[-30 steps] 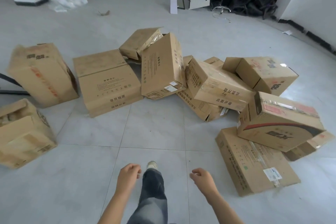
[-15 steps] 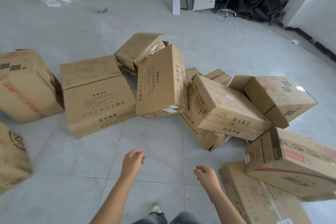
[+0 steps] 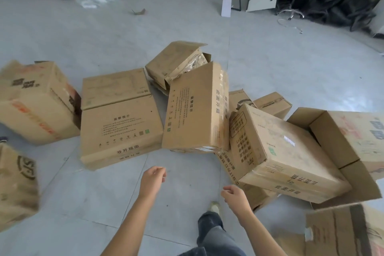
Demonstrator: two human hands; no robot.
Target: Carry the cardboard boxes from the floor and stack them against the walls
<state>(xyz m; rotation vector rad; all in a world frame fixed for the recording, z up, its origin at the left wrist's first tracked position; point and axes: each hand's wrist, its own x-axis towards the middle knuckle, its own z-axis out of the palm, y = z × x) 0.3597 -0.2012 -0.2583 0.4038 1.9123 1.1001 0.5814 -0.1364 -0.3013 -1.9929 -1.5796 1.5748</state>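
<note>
Cardboard boxes (image 3: 121, 129), brown, rectangular, printed and taped, some creased, lie scattered and leaning across the middle of the smooth grey tiled floor (image 3: 99, 195). Left hand (image 3: 153, 178) and right hand (image 3: 234, 195) hover just short of them, fingers loosely curled, holding nothing.

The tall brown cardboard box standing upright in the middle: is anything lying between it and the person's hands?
Nothing visible does. Only bare grey floor tiles separate the tall upright brown cardboard box from the empty left hand and right hand. The flat brown box and tilted brown box sit beside it, not in front.
</note>
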